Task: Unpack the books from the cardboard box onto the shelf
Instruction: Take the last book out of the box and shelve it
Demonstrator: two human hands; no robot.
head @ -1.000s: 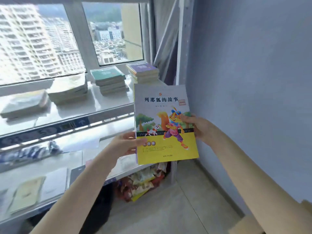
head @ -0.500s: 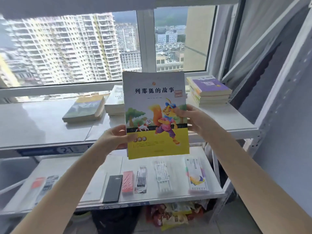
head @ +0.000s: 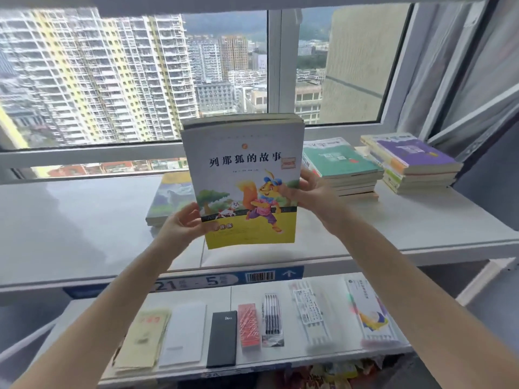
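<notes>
Left hand pinches the book at its 8 o'clock edge, thumb on the cover. Right hand grips the 3 o'clock edge, fingers curled round it. Book is upright, cover facing the camera, long axis 12–6, title end at 12, slight tilt. It's held in the air over the upper shelf. Green-topped stack and purple-topped stack lie at 2–3 o'clock, a flat book at 9.
</notes>
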